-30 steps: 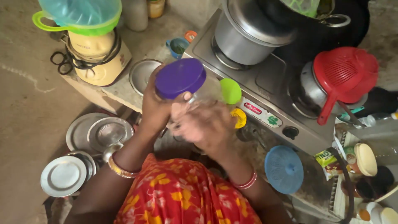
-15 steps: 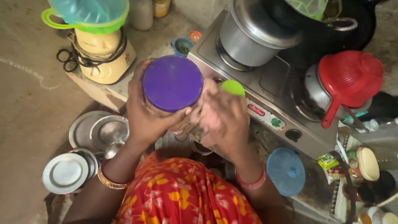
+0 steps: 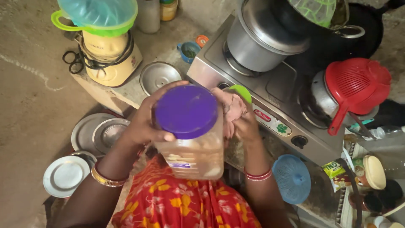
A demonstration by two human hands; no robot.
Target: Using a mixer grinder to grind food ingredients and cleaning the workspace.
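Two hands hold one clear plastic jar [image 3: 192,147] in front of the body, above the red flowered cloth [image 3: 181,207] on the lap. The left hand [image 3: 145,120] wraps around the upper part of the jar, its fingers curled at the rim of the purple lid [image 3: 186,110], which sits on the jar. The right hand [image 3: 244,124] is at the far side of the jar and closes around a pinkish rag [image 3: 230,105] that is pressed against the jar wall. Just behind the hands stands a steel gas stove [image 3: 270,90] with a big steel pot [image 3: 257,42] on it and a red strainer [image 3: 356,86] over a smaller pot. On the bench at the left stands a yellow mixer [image 3: 107,59] with a green jug. Some steel plates [image 3: 90,133] lie on the floor at the left.
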